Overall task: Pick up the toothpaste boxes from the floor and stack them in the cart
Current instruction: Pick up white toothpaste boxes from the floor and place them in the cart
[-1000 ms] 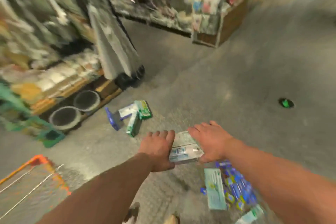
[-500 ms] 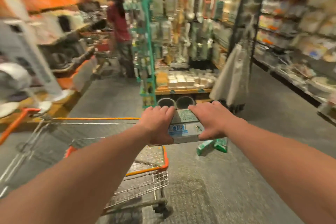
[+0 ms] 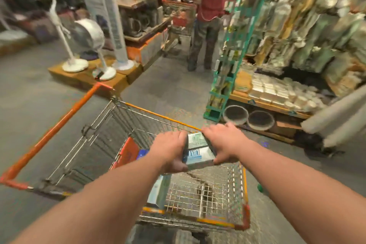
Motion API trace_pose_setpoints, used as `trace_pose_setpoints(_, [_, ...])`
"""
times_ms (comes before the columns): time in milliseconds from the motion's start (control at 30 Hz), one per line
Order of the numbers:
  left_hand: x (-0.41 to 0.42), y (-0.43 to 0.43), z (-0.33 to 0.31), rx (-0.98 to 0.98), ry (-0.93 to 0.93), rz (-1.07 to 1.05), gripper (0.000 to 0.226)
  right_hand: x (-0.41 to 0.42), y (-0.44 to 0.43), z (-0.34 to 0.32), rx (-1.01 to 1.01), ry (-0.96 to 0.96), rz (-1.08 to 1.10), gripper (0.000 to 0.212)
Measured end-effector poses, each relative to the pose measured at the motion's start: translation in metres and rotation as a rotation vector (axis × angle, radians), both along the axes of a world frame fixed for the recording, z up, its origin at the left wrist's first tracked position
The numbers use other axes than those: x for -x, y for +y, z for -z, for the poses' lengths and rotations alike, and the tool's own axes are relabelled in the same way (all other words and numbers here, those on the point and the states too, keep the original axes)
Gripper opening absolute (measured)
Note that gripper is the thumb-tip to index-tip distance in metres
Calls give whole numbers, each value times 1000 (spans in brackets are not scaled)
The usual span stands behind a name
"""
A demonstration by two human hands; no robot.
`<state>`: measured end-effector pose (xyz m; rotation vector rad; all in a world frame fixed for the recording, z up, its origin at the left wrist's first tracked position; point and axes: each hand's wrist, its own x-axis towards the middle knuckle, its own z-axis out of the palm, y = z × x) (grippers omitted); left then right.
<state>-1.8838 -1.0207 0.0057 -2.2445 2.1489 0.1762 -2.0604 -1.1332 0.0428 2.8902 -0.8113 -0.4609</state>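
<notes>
A bundle of white, blue and green toothpaste boxes (image 3: 199, 149) hangs over the wire cart (image 3: 122, 125), gripped from both sides. My left hand (image 3: 170, 151) presses its left end and my right hand (image 3: 223, 144) presses its right end. The cart has an orange rim and an orange handle on the left. Inside the basket lie another pale toothpaste box (image 3: 158, 190) and a blue box (image 3: 143, 153) next to an orange flap. My arms hide part of the basket floor.
A person in a red top (image 3: 210, 16) stands by another cart at the back. White fans (image 3: 87, 45) stand on a wooden platform to the left. A green rack (image 3: 227, 65) and shelves of packaged goods fill the right. A green item (image 3: 260, 188) lies on the floor right of the cart.
The bundle came up from the floor and swung left. It now hangs over the cart basket, and the view has turned from the floor pile to the cart.
</notes>
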Motion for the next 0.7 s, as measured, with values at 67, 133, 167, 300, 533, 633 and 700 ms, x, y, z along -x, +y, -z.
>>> trace_pose_setpoints(67, [-11, -10, 32, -51, 88, -78, 84, -27, -18, 26, -34, 62, -27, 84])
trace_pose_setpoints(133, [-14, -16, 65, -117, 179, -150, 84, -44, -32, 55, -76, 140, -45, 82])
trace_pose_setpoints(167, [-14, -19, 80, -157, 222, -173, 86, -51, -38, 69, -105, 179, -55, 85])
trace_pose_setpoints(300, [-8, -25, 134, -323, 334, -291, 95, -68, -54, 121, -182, 342, -129, 92])
trace_pose_setpoints(533, [8, -38, 243, -533, 410, -596, 90, -104, -79, 249, -254, 448, -367, 80])
trace_pose_setpoints(633, [7, -40, 292, -575, 441, -742, 101, -123, -82, 305, -279, 461, -461, 79])
trace_pose_setpoints(700, [2, -41, 319, -596, 450, -812, 103, -134, -84, 339, -296, 458, -496, 87])
